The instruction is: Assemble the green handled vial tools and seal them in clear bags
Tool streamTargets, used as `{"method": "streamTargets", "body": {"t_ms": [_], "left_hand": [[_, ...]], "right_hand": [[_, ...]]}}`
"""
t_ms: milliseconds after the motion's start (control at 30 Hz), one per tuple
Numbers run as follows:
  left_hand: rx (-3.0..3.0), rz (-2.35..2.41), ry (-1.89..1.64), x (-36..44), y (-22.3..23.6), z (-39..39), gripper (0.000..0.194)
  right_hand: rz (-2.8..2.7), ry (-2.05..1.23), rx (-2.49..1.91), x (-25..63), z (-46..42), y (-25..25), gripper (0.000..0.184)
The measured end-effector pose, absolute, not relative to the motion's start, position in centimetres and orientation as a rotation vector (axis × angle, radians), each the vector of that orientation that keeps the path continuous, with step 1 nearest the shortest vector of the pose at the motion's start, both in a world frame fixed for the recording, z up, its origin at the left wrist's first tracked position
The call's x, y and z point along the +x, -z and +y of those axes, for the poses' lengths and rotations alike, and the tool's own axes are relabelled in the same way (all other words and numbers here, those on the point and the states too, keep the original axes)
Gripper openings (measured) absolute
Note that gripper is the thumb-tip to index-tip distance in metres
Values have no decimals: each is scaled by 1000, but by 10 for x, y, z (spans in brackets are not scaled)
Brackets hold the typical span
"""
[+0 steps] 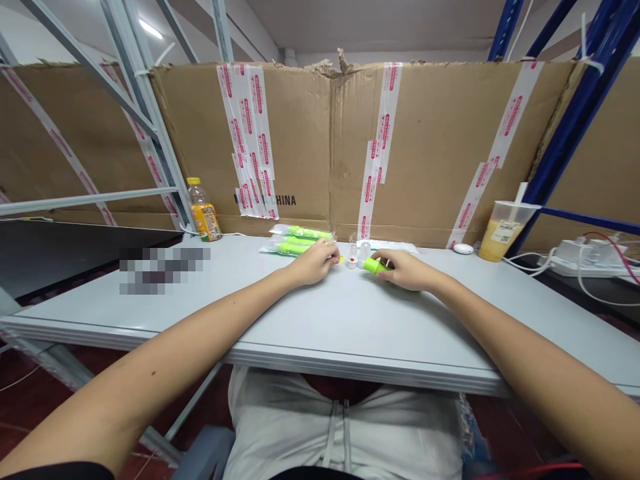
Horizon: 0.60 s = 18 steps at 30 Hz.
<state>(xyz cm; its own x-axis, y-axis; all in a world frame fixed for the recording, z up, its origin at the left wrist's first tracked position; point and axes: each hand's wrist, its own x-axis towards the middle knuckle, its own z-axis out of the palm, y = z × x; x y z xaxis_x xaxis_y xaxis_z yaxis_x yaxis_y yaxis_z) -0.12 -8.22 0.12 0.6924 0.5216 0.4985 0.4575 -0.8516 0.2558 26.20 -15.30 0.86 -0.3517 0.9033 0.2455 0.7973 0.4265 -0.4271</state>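
Note:
My right hand (404, 269) is closed around a bright green tube-shaped piece (373, 265), whose wider end points left. Just left of it, two small clear plastic pieces stand on the table: a clear cap (364, 253) and a small clear container (352, 257) with a red spot inside. My left hand (316, 263) rests on the table with its fingers curled together. A bit of yellow (341, 259) shows at its fingertips; what they hold is hidden. Behind that hand lie several green items in clear wrappers (295, 248), partly covered by it.
A flat clear wrapper (387, 247) lies along the cardboard wall (300, 133). An orange drink bottle (204, 212) stands at the back left. At the right are a white oval object (463, 249), a drink cup with a straw (506, 230) and a power strip with cables (590, 260).

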Motion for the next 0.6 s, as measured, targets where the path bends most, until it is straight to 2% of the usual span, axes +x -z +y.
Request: {"method": "streamTargets", "body": {"t_ms": [100, 233, 333, 500, 600], "left_hand": [[2503, 817, -1019, 7, -9, -97, 11], [2269, 676, -933, 23, -13, -116, 16], [2291, 635, -889, 29, -15, -123, 21], [2317, 681, -897, 25, -14, -116, 25], [2297, 693, -905, 23, -13, -109, 28]], "right_hand": [[-2256, -378, -1247, 256, -159, -11, 59], [-2267, -418, -1092, 248, -166, -13, 72], [-2278, -448, -1056, 243, -169, -14, 67], [-2245, -471, -1065, 242, -167, -14, 40], [-2131, -607, -1105, 240, -168, -15, 34]]}}
